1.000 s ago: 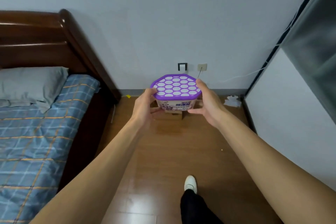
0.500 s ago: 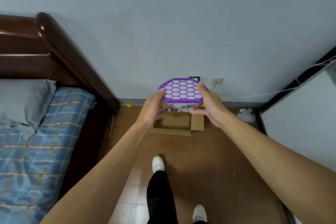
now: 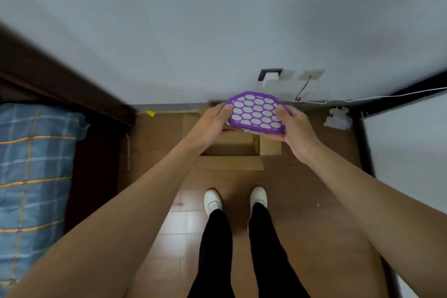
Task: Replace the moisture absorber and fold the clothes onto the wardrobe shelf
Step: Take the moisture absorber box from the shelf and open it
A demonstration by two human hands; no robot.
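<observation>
Absorber (image 3: 257, 112) held by edges, open box (image 3: 229, 163) beneath

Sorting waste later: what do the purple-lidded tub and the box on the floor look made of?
The moisture absorber has a lid that looks like smooth purple plastic, a honeycomb grid over white; tub mostly hidden. The box looks like matte brown cardboard, flaps folded out.

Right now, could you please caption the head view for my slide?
Left hand and right hand grip a purple-lidded moisture absorber above an open cardboard box, near a bed.
</observation>
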